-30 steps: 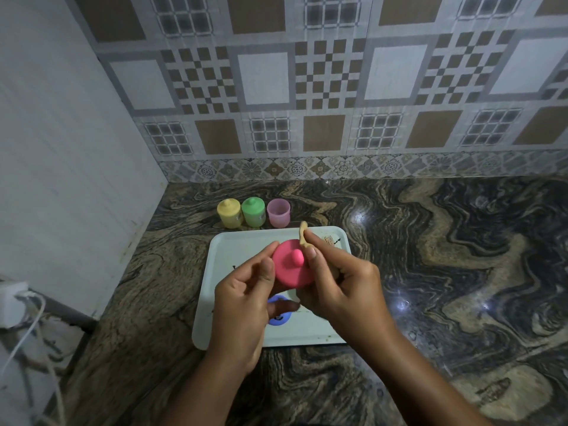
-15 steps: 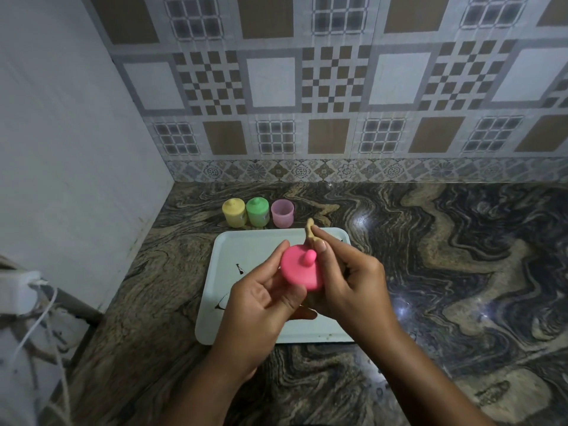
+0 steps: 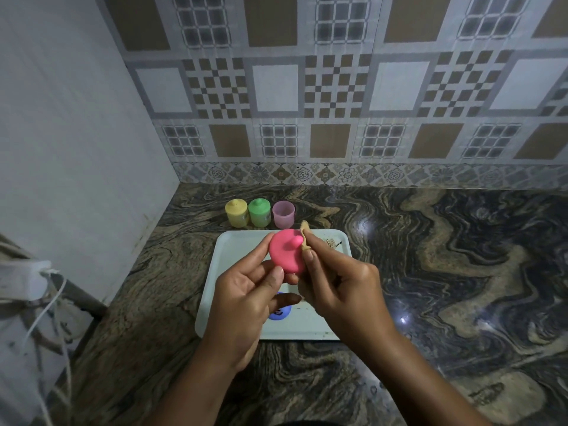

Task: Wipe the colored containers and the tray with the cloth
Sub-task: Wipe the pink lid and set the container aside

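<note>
Head view: the left hand point(image 3: 246, 290) holds a pink lid point(image 3: 284, 252) up above the tray point(image 3: 233, 250), thumb and curled fingers gripping its rim, knob side up. The right hand point(image 3: 341, 284) pinches a small tan cloth point(image 3: 305, 238) between thumb and forefinger and presses it against the lid just beside the knob.

The tray lies on the counter point(image 3: 430, 256) toward its left side. Behind the tray's far edge, near the counter's back left corner, stand a yellow container point(image 3: 236, 213), a green container point(image 3: 259, 212) and a pale pink container point(image 3: 283, 213) in a row. The first two are capped and the third is open. A blue piece point(image 3: 281, 313) lies on the tray, half hidden under the left hand.

The step in hand looks like wiping the pink lid. The next move probably calls for turning the lid in the left fingers so the cloth reaches round the knob and rim, then setting it on the open container. The blue piece and the tray seem yet to be wiped.
</note>
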The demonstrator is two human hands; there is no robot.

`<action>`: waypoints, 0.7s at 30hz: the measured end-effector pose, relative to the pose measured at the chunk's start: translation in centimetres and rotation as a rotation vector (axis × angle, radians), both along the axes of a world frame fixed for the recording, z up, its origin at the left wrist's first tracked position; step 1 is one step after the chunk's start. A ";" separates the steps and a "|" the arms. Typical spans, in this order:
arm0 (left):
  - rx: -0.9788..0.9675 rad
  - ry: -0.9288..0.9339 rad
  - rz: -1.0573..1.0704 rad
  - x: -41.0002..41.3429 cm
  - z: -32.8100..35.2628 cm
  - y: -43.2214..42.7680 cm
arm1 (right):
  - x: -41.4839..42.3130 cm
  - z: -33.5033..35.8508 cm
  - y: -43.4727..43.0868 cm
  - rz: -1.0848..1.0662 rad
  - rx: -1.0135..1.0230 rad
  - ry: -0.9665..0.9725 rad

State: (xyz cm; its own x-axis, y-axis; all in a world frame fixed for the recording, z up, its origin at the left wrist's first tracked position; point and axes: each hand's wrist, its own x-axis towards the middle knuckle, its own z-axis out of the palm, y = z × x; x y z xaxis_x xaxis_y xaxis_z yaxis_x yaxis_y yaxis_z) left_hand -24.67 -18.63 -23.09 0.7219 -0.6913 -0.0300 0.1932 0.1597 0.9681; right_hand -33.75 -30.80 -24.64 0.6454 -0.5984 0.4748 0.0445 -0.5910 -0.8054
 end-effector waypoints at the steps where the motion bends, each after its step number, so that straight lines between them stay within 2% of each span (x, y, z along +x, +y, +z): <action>1: -0.001 0.016 -0.017 -0.1 0.1 0.0 | 0.1 0.0 -0.1 0.007 0.006 0.020; 6: 0.005 0.040 0.016 -0.1 0.2 0.0 | -0.2 0.0 0.2 0.037 0.062 0.015; 9: 0.020 0.096 -0.007 -0.1 -0.3 0.1 | 0.2 -0.1 -0.5 0.028 0.192 0.013; 12: 0.019 0.141 0.101 -0.1 -0.8 -0.1 | 0.6 -0.1 -0.9 0.044 0.245 0.035; 17: 0.044 0.043 0.038 -0.3 -1.0 -0.5 | 0.3 -0.3 0.1 0.129 0.338 0.052; 21: 0.032 0.102 -0.011 0.5 -0.9 0.3 | -0.2 -0.3 0.4 0.117 0.190 0.033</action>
State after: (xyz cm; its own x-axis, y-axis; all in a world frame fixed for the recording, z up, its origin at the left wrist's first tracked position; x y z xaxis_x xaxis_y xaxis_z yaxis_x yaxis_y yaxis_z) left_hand -24.13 -18.36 -24.01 0.7065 -0.6966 -0.1250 0.2922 0.1263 0.9480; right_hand -34.00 -30.38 -24.99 0.7290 -0.5952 0.3380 0.0759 -0.4205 -0.9041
